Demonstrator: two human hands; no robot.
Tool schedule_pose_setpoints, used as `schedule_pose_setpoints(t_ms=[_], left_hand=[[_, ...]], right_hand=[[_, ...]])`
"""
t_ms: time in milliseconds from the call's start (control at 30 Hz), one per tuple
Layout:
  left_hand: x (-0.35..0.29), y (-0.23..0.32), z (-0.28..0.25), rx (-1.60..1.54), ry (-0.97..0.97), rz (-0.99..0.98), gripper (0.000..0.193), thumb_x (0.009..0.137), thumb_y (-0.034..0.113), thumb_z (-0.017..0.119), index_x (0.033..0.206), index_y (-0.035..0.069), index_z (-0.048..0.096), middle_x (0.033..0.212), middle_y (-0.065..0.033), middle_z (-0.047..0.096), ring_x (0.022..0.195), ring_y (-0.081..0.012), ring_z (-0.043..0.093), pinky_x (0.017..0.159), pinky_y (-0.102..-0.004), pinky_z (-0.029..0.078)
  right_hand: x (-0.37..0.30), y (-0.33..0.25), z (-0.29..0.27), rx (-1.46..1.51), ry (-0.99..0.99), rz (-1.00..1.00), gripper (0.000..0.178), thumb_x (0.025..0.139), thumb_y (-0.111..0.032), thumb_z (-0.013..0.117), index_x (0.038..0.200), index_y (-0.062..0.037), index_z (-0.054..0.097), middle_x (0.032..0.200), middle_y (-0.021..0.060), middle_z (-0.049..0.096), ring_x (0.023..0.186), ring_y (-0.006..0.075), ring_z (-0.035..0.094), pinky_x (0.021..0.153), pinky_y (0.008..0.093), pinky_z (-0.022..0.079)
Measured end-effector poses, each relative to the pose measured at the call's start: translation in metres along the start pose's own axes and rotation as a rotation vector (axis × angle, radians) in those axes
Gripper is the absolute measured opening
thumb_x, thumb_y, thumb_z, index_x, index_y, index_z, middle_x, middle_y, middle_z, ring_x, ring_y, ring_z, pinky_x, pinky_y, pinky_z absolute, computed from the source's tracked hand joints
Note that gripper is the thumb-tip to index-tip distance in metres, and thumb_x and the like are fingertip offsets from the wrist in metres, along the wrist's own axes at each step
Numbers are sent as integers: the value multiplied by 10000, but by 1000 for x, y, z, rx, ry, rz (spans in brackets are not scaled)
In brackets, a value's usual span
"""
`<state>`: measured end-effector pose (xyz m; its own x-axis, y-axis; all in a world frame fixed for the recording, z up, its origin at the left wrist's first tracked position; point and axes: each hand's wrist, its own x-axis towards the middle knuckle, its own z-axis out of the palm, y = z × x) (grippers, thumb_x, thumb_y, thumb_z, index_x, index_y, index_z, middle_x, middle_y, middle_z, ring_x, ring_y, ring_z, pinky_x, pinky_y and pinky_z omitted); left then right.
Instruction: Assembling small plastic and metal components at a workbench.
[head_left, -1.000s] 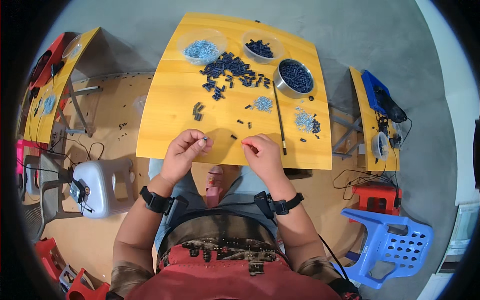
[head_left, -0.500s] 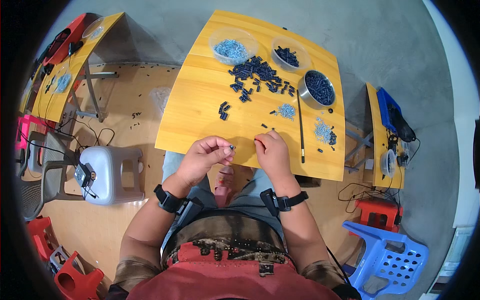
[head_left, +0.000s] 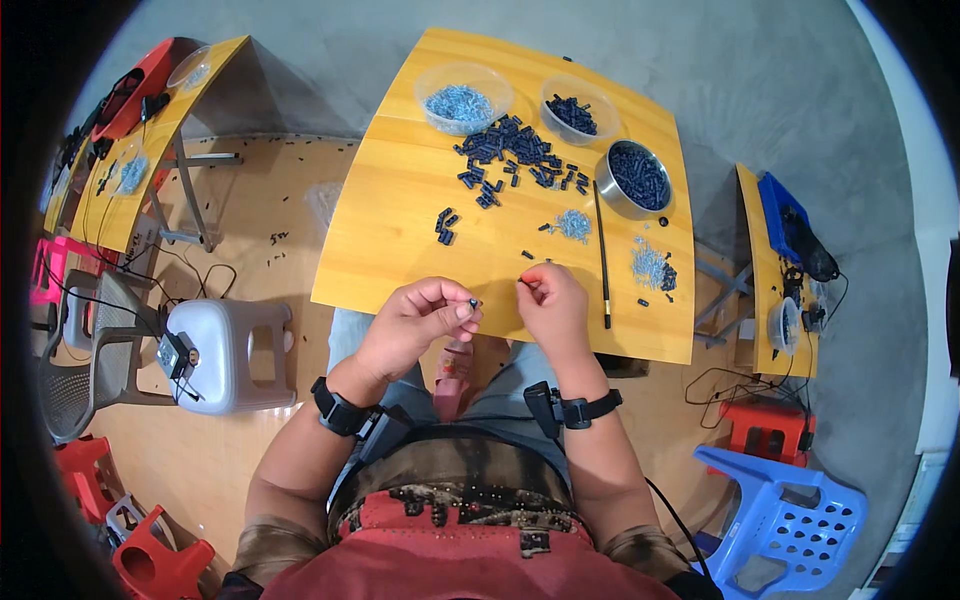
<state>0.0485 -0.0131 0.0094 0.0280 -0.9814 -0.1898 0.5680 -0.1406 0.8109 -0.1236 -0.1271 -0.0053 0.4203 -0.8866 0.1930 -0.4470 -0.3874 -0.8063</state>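
Observation:
Between the thumb and forefinger of my left hand (head_left: 410,325), at the table's front edge, is a small dark cylindrical part (head_left: 474,303). A short distance to its right, my right hand (head_left: 555,305) pinches a tiny black piece (head_left: 524,283), mostly covered by the fingertips. The two hands are apart. Just beyond them, a few black cylindrical parts (head_left: 446,226) lie on the yellow table (head_left: 380,210). A small heap of silvery screw-like pieces (head_left: 573,226) sits past my right hand, and a second heap (head_left: 648,265) is mixed with black bits to its right.
A thin black rod (head_left: 602,255) lies right of my right hand. Farther back are a metal bowl (head_left: 608,193) of black parts, two clear tubs (head_left: 424,100) (head_left: 612,118) and a loose black pile (head_left: 510,145). A grey stool (head_left: 215,345) stands left, a blue plastic chair (head_left: 790,520) right.
My right hand has shifted slightly right and turned, so the tiny black piece shows at its fingertips. My left hand moved a little right, still pinching its part. The whole view shifted slightly.

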Motion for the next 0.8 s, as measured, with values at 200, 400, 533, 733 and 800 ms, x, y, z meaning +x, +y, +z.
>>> schedule_pose_setpoints(t_ms=[200, 400, 533, 733, 800], left_hand=[[3, 15, 13, 119, -67, 19, 124, 875, 89, 598, 965, 4, 598, 855, -65, 643, 771, -134, 616, 694, -263, 507], [0, 17, 30, 201, -69, 15, 183, 879, 114, 606, 1018, -6, 609, 833, -39, 648, 728, -79, 595, 681, -218, 497], [-9, 8, 38, 158, -90, -14, 196, 879, 110, 605, 1037, -6, 609, 838, -40, 653, 723, -72, 592, 675, -211, 495], [-20, 7, 43, 102, -124, -13, 195, 871, 125, 619, 1017, -3, 611, 827, -39, 648, 724, -75, 589, 671, -205, 489], [-25, 7, 45, 72, -119, -20, 195, 867, 128, 625, 1010, -4, 610, 824, -37, 642, 726, -79, 584, 674, -210, 486]], right_hand=[[-5, -30, -27, 549, -41, 229, 152, 828, -41, 627, 963, 24, 603, 816, 27, 609, 655, 67, 560, 618, 206, 466], [-20, -65, -49, 851, -142, 262, 141, 848, -40, 611, 983, 1, 602, 810, 26, 612, 690, 71, 570, 604, 191, 456], [-32, -69, -53, 863, -125, 250, 141, 843, -31, 616, 980, 4, 609, 811, 23, 613, 691, 69, 566, 600, 183, 446], [-44, -64, -48, 827, -171, 129, 147, 808, 6, 646, 955, 3, 640, 858, 19, 604, 728, 73, 550, 629, 186, 426], [-48, -65, -43, 838, -174, 102, 150, 796, 22, 650, 945, 1, 652, 873, 21, 596, 745, 73, 543, 631, 189, 418]])
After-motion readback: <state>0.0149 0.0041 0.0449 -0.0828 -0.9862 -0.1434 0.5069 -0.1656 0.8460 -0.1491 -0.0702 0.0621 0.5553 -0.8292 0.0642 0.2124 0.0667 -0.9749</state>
